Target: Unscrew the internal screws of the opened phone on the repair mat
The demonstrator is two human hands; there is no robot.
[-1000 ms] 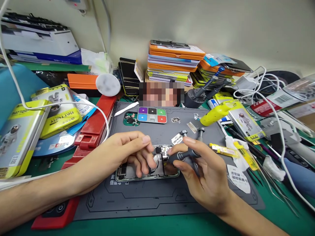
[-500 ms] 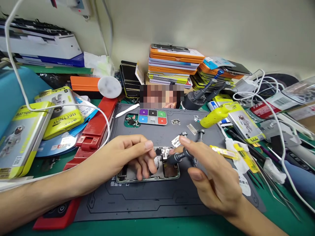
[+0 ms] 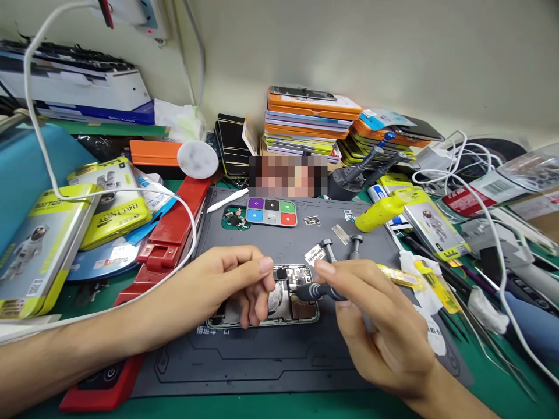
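An opened phone (image 3: 251,311) lies across the grey work mat (image 3: 244,372), its inner parts bared. My left hand (image 3: 244,279) rests over its left half, thumb against curled fingers; whatever they pinch, if anything, is hidden. Thumb and index finger of my right hand (image 3: 384,314) close on a dark screwdriver (image 3: 321,291), which leans leftward over the phone's right half. Its working tip cannot be made out. Just beyond are two more dark screwdrivers (image 3: 356,247) and a razor blade (image 3: 315,254).
A coloured screw tray (image 3: 271,212) and a green circuit board piece (image 3: 236,219) sit at the mat's far side. A yellow bottle (image 3: 379,214) stands right of them. Red clamp-like equipment (image 3: 168,238) borders the left, tweezers (image 3: 502,349) the right. Stacked boxes (image 3: 312,113) line the wall.
My right thumb and index finger have come closer together around the screwdriver, which now lies flatter. My left hand stays nearly in place, and the view has shifted slightly.
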